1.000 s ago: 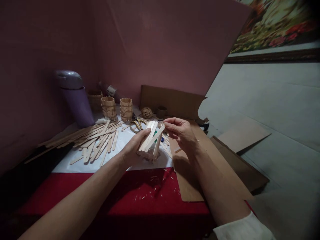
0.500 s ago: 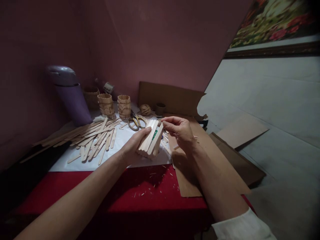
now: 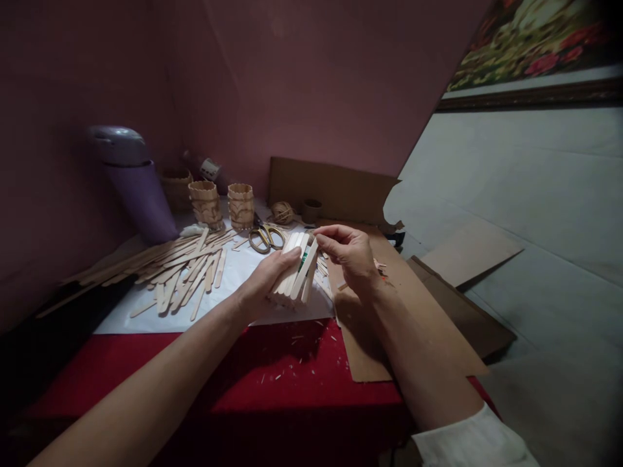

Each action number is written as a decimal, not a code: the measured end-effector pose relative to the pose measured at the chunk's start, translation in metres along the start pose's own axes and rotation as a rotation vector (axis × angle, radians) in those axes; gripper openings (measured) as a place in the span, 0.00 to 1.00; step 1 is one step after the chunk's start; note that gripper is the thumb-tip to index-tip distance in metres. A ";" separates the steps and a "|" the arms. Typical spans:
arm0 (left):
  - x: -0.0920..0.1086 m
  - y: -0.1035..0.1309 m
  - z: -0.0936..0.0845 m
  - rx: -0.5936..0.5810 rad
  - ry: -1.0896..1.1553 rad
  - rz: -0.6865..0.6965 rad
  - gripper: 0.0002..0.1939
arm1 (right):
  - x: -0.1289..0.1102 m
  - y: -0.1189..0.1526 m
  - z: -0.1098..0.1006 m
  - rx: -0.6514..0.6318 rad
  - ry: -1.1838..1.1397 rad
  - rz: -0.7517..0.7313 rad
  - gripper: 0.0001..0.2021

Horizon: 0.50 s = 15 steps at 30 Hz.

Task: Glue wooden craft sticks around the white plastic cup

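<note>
My left hand [image 3: 265,279] is wrapped round a small container [image 3: 291,275] faced with upright pale craft sticks, its thumb pressing on them. A green patch shows in a gap between the sticks. At the container's right side, my right hand [image 3: 348,253] pinches the upper end of one craft stick [image 3: 306,267], which leans across the gap. Left of the container, many loose sticks [image 3: 187,279] lie piled on a white sheet [image 3: 257,272]. Scissors [image 3: 260,241] with gold-rimmed handles lie just behind my left hand.
Two stick-covered cups [image 3: 240,207] [image 3: 205,204], a twine ball [image 3: 282,213] and a purple bottle [image 3: 141,194] stand at the back. Cardboard [image 3: 418,311] lies under my right forearm; more stands against the wall. Wood scraps dot the red cloth [image 3: 233,370].
My left thumb has shifted slightly right over the sticks. The container has turned a little, and less of the green patch shows. My right hand keeps its pinch in nearly the same place.
</note>
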<state>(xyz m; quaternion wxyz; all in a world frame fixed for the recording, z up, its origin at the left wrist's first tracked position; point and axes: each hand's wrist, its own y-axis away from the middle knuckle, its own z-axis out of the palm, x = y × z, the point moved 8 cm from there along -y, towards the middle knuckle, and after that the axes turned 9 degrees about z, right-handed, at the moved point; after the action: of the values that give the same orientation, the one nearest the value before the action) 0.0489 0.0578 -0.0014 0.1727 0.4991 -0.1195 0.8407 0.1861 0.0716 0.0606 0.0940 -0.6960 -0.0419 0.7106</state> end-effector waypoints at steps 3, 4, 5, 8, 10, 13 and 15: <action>0.003 0.000 -0.001 -0.025 -0.062 0.062 0.25 | -0.001 0.001 0.002 -0.001 0.005 -0.008 0.09; 0.003 0.000 -0.001 -0.026 -0.081 0.067 0.27 | -0.001 0.001 0.003 -0.001 0.009 -0.009 0.09; 0.003 0.000 -0.001 -0.025 -0.100 0.068 0.29 | 0.000 0.001 0.003 0.000 0.015 -0.008 0.09; 0.005 -0.001 -0.003 -0.007 -0.154 0.080 0.32 | 0.002 0.000 0.003 0.010 0.041 -0.011 0.09; 0.007 -0.002 -0.004 0.003 -0.189 0.100 0.33 | 0.003 0.000 0.003 0.019 0.046 -0.031 0.09; 0.010 -0.003 -0.005 0.023 -0.249 0.130 0.32 | 0.003 -0.001 0.004 0.025 0.064 -0.071 0.08; 0.013 -0.003 -0.006 0.048 -0.294 0.149 0.31 | 0.003 -0.001 0.005 0.029 0.101 -0.093 0.07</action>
<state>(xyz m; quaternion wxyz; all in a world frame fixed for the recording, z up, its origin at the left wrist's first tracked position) 0.0395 0.0647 0.0068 0.0785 0.6105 -0.1599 0.7717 0.1808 0.0731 0.0584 0.1390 -0.7269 -0.0590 0.6699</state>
